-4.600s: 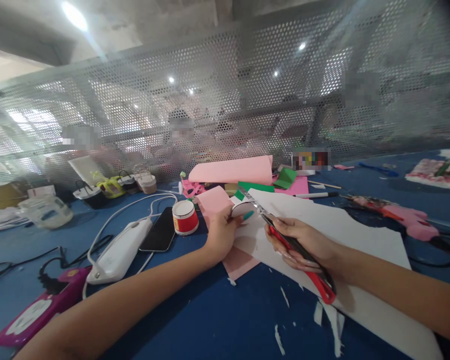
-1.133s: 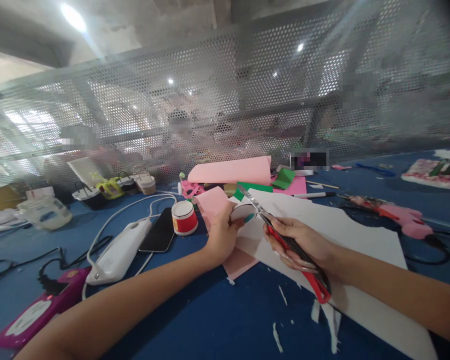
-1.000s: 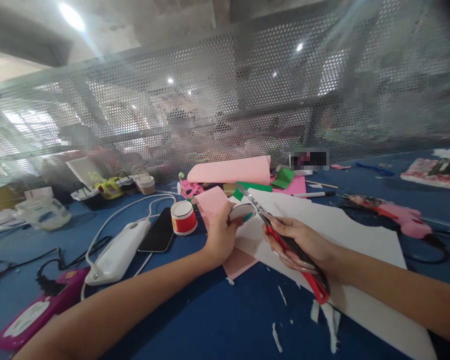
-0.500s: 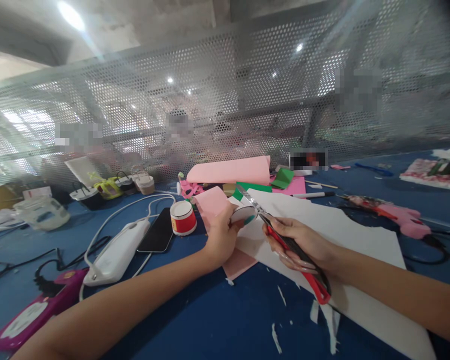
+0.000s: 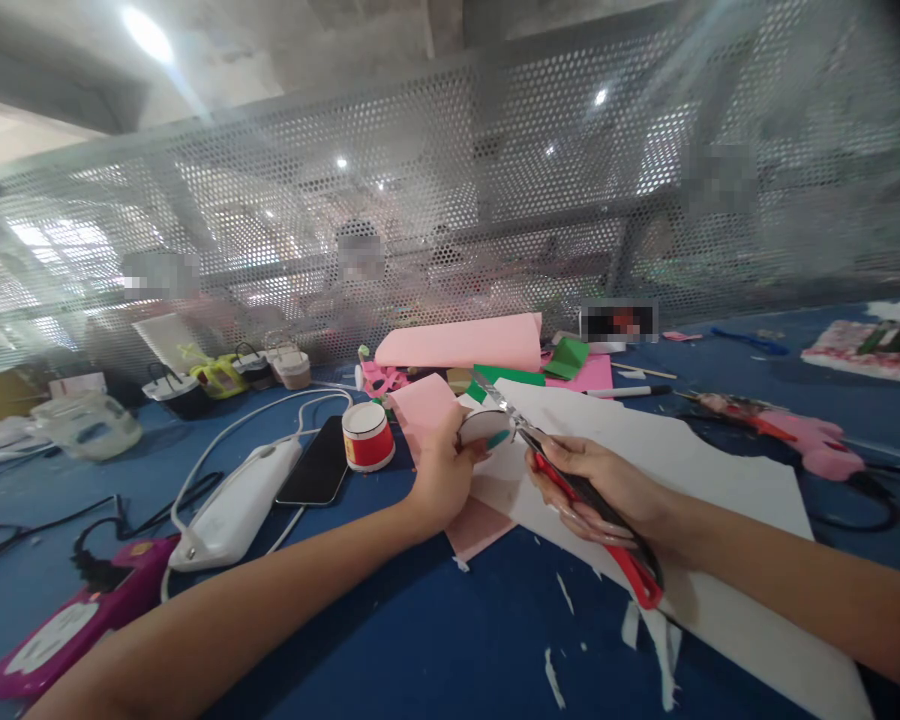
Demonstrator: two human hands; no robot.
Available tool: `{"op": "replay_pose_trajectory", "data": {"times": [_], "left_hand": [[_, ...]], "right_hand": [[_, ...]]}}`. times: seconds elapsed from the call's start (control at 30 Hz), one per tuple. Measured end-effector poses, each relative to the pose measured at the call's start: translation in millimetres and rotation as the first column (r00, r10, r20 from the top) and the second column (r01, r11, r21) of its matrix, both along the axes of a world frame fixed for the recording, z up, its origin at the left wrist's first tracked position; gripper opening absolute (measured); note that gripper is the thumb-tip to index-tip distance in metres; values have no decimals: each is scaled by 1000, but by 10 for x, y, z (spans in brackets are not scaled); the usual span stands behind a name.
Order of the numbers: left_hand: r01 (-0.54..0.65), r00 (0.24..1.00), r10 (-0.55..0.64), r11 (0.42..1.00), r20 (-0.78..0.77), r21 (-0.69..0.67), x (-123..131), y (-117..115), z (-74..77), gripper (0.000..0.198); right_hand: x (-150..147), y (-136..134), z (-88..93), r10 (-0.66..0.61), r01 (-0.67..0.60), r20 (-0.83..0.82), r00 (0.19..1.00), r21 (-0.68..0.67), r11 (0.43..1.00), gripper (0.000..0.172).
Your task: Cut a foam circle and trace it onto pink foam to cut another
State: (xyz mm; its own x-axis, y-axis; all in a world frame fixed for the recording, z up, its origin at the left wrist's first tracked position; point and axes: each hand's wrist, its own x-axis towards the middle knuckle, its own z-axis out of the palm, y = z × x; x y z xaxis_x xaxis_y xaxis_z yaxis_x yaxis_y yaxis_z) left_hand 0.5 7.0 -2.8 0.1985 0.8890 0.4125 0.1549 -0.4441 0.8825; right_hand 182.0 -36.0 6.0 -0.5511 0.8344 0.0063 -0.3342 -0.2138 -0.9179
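Note:
Between the thumb and fingers of my left hand (image 5: 444,470) is a small round white paper disc (image 5: 481,427) with a dark line along its edge. My right hand (image 5: 596,490) is wrapped around red and black scissors (image 5: 641,580). Their metal blades reach up to the disc's right edge, where a thin sliver of paper curls. Under both hands lie a large white sheet (image 5: 690,470) and a pink sheet (image 5: 480,530). Left of my left hand stands a small red and white paper cup (image 5: 368,437), upside down.
A black phone (image 5: 316,465) and a white power strip (image 5: 236,505) lie to the left, with cables around them. On the right is a pink glue gun (image 5: 817,435). A pink paper roll (image 5: 461,342) lies at the back, before a perforated metal screen (image 5: 450,200). Paper scraps (image 5: 553,680) litter the front.
The disc has turned slightly in my left hand, and a thin sliver now curls at its edge by the blades. Both hands stay nearly in place.

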Motion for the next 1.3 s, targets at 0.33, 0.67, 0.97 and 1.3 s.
{"op": "replay_pose_trajectory", "data": {"times": [0.33, 0.67, 0.97, 1.3], "left_hand": [[-5, 987, 29, 989, -156, 148, -24, -14, 21, 17], [38, 999, -38, 999, -28, -2, -6, 8, 16, 19], [20, 1000, -20, 1000, 8, -17, 1, 12, 14, 20], [18, 999, -18, 1000, -35, 8, -15, 57, -71, 22]], "right_hand": [[16, 13, -47, 17, -17, -16, 1000, 5, 1000, 26], [16, 5, -10, 37, -37, -18, 999, 15, 999, 27], [37, 19, -73, 53, -54, 12, 998, 9, 999, 30], [-8, -9, -17, -40, 40, -2, 999, 1, 999, 26]]}}
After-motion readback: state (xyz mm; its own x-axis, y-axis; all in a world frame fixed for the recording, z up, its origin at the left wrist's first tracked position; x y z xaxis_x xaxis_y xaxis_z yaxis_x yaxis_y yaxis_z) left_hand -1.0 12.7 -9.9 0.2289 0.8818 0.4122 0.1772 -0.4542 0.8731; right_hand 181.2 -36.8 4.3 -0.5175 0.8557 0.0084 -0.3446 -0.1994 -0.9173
